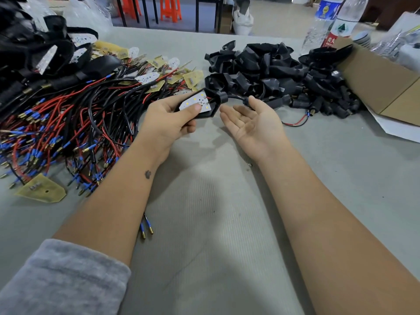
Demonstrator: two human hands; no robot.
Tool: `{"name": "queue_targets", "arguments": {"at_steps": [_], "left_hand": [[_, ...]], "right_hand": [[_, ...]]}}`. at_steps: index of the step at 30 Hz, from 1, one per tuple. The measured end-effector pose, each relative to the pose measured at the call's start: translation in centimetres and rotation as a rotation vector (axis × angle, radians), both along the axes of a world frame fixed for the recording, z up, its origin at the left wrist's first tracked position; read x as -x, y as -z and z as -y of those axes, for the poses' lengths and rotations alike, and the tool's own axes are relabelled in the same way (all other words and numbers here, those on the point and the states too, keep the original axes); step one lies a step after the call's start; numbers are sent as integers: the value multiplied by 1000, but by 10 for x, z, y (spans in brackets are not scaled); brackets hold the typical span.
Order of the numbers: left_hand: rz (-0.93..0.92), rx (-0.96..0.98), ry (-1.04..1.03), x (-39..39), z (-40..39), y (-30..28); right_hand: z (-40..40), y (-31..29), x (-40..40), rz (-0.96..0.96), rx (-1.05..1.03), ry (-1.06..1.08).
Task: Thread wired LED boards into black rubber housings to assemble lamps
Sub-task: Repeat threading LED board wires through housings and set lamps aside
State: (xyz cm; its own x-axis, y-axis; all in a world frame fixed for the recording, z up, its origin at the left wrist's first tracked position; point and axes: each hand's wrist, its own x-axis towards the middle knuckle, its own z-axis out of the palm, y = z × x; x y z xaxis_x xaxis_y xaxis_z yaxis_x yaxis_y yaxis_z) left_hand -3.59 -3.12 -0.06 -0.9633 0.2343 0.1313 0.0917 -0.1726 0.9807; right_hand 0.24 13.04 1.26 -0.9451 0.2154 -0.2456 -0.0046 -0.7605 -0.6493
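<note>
My left hand (pixel 169 119) grips a black rubber housing (pixel 212 103) with a white LED board (pixel 196 102) seated in it, the thumb pressing on the board's face. The housing's black stem (pixel 236 99) arcs to the right. My right hand (pixel 254 123) lies palm up beside it with fingers straight, the thumb tip touching the stem's end. A heap of wired LED boards (pixel 68 123) with red and black leads lies to the left. Empty black housings (pixel 268 71) are piled at the back right.
Finished lamps (pixel 34 53) are stacked at the far left. A cardboard box (pixel 381 83) and two plastic bottles (pixel 334 21) stand at the right back. A loose yellow board (pixel 43 189) lies near the left edge. Two wire ends (pixel 146 226) poke out under my left forearm.
</note>
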Motion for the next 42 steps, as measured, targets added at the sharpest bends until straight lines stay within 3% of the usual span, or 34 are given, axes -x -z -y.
{"name": "queue_targets", "arguments": {"at_steps": [8, 20, 29, 38, 42], "left_hand": [[6, -32, -134, 1, 4, -1], [137, -167, -212, 2, 8, -6], [288, -412, -314, 8, 9, -7], [318, -469, -357, 7, 12, -9], [310, -434, -367, 6, 10, -10]], "right_hand": [[-6, 7, 2, -80, 186, 158], [-4, 9, 3, -52, 23, 333], [0, 7, 6, 34, -40, 389], [1, 6, 4, 24, -83, 370], [-2, 8, 5, 25, -220, 415]]}}
